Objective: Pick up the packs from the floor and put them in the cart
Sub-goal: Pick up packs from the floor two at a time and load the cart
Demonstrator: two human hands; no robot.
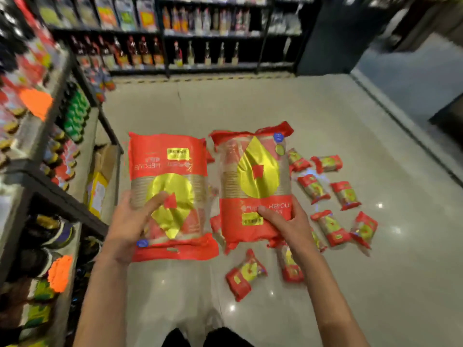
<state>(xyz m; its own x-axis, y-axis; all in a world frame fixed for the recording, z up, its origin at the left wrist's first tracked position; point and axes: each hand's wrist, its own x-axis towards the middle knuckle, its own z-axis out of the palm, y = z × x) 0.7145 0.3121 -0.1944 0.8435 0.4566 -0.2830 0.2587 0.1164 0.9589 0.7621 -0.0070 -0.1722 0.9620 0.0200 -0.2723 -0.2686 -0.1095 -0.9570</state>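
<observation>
Shop aisle, glossy floor (325, 108), more packs (328, 196) scattered right. Left hand (130, 221) grips one pack (167, 171), right hand (288, 221) another (253, 181), fingers wrapped on lower edges. Cart unseen; best keep both level and grips firm while turning.

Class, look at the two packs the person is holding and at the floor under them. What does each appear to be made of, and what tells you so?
Pack in the left hand and pack in the right hand: likely thin glossy plastic film, part clear with stacked contents showing, wrinkled at the ends. Floor: hard polished tile or stone, probably; it mirrors ceiling lights as bright spots.
</observation>
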